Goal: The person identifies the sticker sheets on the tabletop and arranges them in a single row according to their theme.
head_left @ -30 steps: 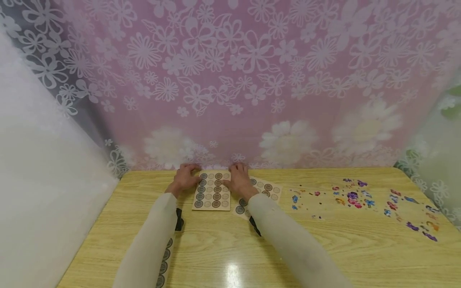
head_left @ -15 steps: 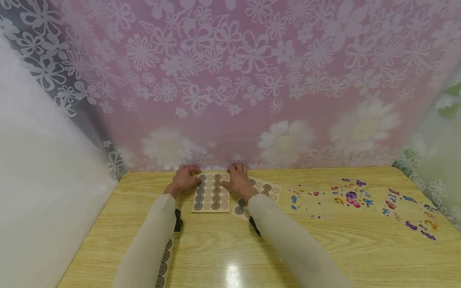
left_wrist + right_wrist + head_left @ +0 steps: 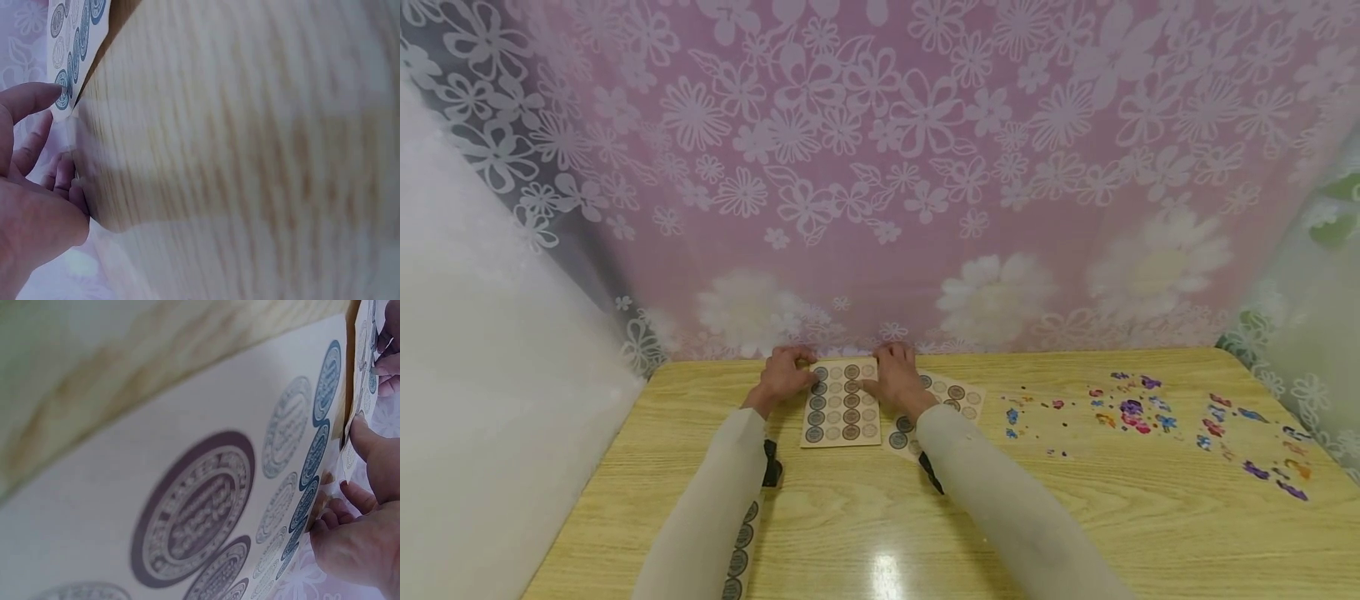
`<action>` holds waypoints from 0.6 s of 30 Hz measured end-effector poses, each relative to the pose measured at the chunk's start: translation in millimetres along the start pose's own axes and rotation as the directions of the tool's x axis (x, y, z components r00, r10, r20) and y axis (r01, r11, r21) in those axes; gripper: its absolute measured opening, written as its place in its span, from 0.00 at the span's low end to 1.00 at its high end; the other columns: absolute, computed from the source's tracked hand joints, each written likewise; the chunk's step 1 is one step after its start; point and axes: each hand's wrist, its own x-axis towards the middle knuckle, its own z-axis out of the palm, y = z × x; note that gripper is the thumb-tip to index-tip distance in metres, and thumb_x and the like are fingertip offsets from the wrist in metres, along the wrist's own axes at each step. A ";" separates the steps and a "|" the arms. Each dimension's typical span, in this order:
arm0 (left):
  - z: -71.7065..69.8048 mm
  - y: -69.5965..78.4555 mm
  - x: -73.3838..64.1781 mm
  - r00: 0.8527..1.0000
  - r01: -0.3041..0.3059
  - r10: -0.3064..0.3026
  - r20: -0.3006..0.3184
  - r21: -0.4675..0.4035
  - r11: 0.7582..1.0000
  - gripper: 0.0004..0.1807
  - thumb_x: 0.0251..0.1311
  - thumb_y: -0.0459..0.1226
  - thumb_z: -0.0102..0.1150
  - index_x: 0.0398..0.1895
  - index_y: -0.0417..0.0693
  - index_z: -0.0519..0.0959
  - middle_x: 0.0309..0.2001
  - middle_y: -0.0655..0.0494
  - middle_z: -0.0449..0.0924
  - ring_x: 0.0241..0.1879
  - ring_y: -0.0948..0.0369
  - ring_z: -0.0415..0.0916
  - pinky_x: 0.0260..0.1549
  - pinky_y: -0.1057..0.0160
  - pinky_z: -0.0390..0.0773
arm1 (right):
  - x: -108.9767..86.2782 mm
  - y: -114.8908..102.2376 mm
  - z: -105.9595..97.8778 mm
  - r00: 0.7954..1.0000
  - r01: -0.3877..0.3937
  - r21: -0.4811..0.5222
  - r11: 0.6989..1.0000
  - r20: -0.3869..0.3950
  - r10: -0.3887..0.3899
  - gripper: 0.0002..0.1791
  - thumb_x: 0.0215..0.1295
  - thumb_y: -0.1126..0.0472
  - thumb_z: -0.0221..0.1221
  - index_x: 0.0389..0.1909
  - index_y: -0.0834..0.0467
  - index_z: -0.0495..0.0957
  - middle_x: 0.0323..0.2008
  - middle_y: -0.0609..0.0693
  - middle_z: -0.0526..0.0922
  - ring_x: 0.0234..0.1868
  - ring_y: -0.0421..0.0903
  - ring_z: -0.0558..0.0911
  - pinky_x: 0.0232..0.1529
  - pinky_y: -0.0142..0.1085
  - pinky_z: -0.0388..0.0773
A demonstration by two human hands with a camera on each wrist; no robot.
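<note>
A stack of cream sticker sheets (image 3: 841, 423), printed with rows of round blue, brown and pale seals, lies at the table's far edge. My left hand (image 3: 784, 377) holds its far left corner. In the left wrist view the thumb (image 3: 47, 94) presses on top, with the other fingers behind the edge. At the far right corner my right hand (image 3: 898, 382) pinches the stack, thumb (image 3: 361, 434) on the face and fingers behind. Another sheet of round seal stickers (image 3: 187, 400) lies askew, partly under the right forearm.
A further sheet of round stickers (image 3: 741, 554) is partly hidden beneath the left forearm. Colourful flower and butterfly stickers (image 3: 1133, 410) are spread over the right of the wooden table (image 3: 850, 533). A pink floral curtain (image 3: 880, 208) hangs behind the far edge.
The stack's near edge has come slightly toward me. Both hands have stayed at its far corners, and the view has shifted a little.
</note>
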 end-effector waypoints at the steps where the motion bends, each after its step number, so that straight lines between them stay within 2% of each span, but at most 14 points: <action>1: -0.1 0.7 -0.4 1.000 0.001 -0.001 -0.002 -0.003 1.000 0.17 0.53 0.35 0.64 0.47 0.39 0.80 0.65 0.38 0.59 0.64 0.40 0.53 0.60 0.40 0.54 | 0.0 -0.3 0.1 1.000 0.000 0.004 1.000 -0.004 0.000 0.33 0.65 0.48 0.60 0.66 0.59 0.64 0.65 0.58 0.60 0.71 0.56 0.48 0.67 0.47 0.53; 4: 0.8 2.6 -0.9 1.000 0.006 -0.006 -0.004 0.013 1.000 0.16 0.54 0.35 0.63 0.47 0.40 0.79 0.61 0.38 0.63 0.60 0.42 0.59 0.57 0.40 0.57 | -0.2 -1.6 0.0 1.000 -0.002 0.014 1.000 -0.014 0.003 0.33 0.65 0.48 0.61 0.65 0.59 0.64 0.65 0.58 0.60 0.71 0.56 0.49 0.67 0.47 0.52; 8: 1.7 5.9 -2.2 1.000 0.007 -0.007 0.004 0.017 1.000 0.15 0.58 0.34 0.61 0.48 0.40 0.76 0.50 0.42 0.72 0.48 0.47 0.68 0.53 0.41 0.57 | 0.2 -2.8 0.8 1.000 -0.008 0.032 0.999 -0.023 0.008 0.33 0.64 0.48 0.62 0.65 0.60 0.64 0.65 0.59 0.60 0.70 0.56 0.50 0.66 0.47 0.55; 13: 1.0 7.6 -4.7 1.000 -0.001 0.001 0.004 0.009 1.000 0.14 0.59 0.35 0.60 0.47 0.41 0.74 0.38 0.49 0.73 0.39 0.51 0.68 0.49 0.44 0.55 | 1.2 -2.8 3.0 0.999 -0.014 0.065 0.998 -0.046 0.017 0.33 0.62 0.49 0.63 0.63 0.60 0.65 0.64 0.59 0.60 0.69 0.56 0.53 0.64 0.48 0.59; 18: 1.3 5.7 -4.7 1.000 -0.005 0.005 -0.007 0.025 1.000 0.17 0.60 0.36 0.62 0.51 0.40 0.75 0.36 0.51 0.74 0.37 0.52 0.69 0.48 0.45 0.57 | 3.5 -3.3 5.9 0.998 -0.017 0.076 0.997 -0.059 0.022 0.32 0.62 0.49 0.64 0.62 0.59 0.66 0.64 0.58 0.60 0.69 0.55 0.53 0.63 0.47 0.60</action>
